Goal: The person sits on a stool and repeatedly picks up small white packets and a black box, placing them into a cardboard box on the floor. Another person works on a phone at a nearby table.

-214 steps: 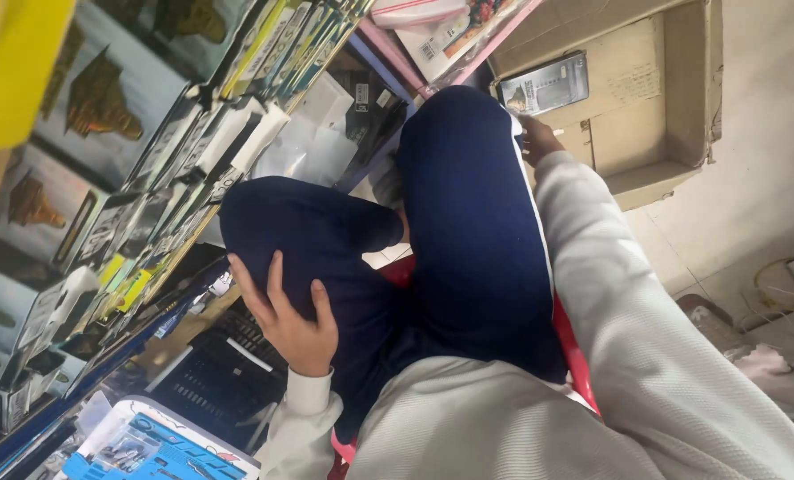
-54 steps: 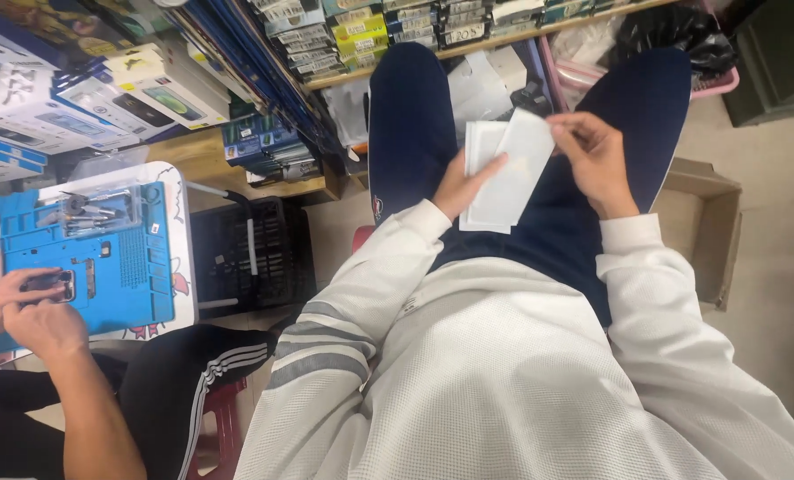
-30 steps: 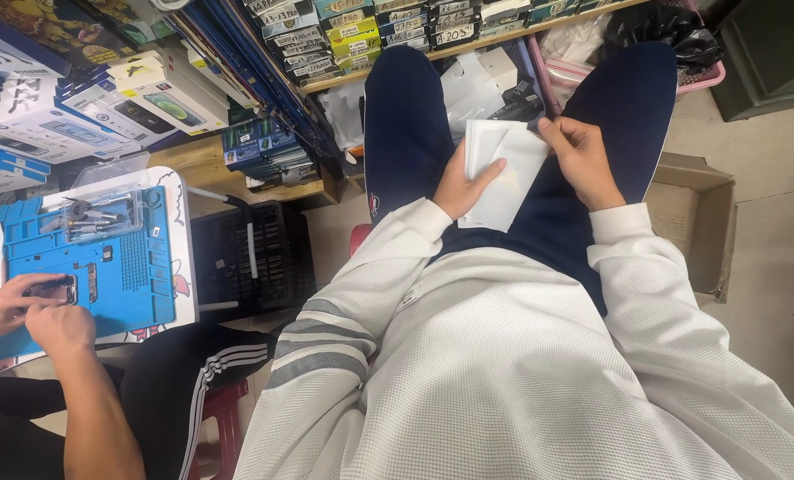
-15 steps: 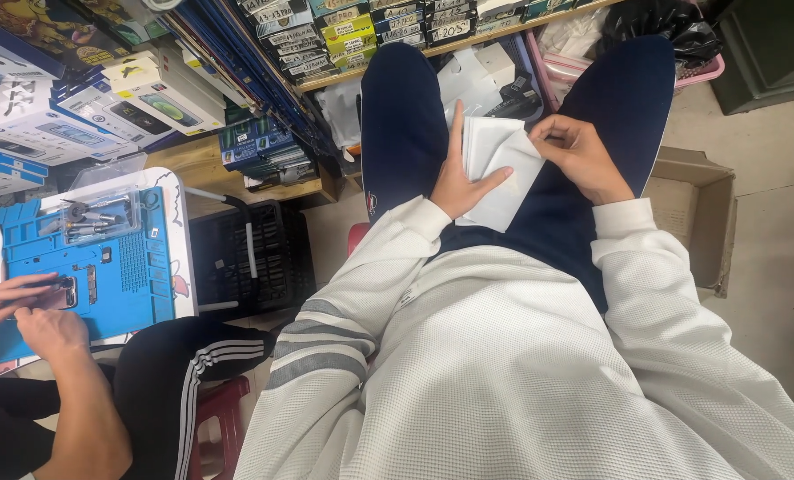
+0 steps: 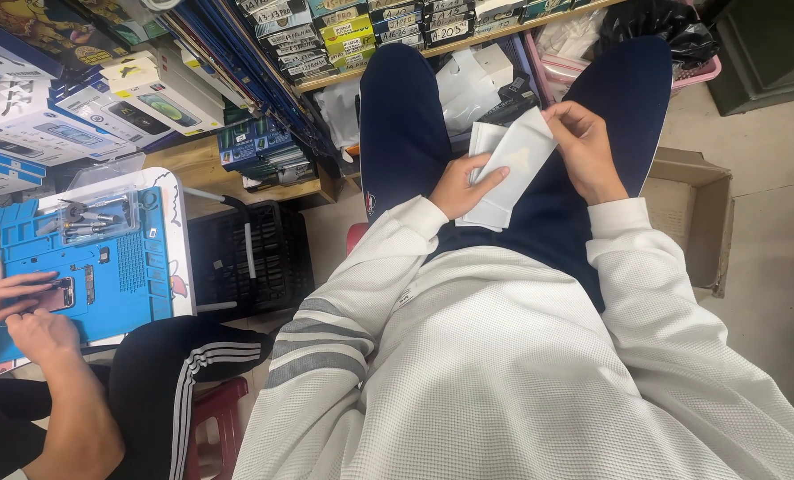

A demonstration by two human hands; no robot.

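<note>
A person in a white knit sweatshirt (image 5: 521, 356) and dark blue trousers (image 5: 406, 124) sits facing shelves (image 5: 344, 44) crammed with small boxed goods. An open cardboard box (image 5: 695, 222) stands on the floor by their right leg. To their left, a co-worker's hands (image 5: 15, 311) rest on a blue work mat (image 5: 104, 267) on a white table, beside a black crate (image 5: 255, 253). Over the seated person's lap sits a small stack of flat white packets (image 5: 508, 173). The left hand (image 5: 464, 187) supports the stack from below, thumb closed across its face. The right hand (image 5: 584, 147) pinches the stack's upper corner between thumb and fingertips.
</note>
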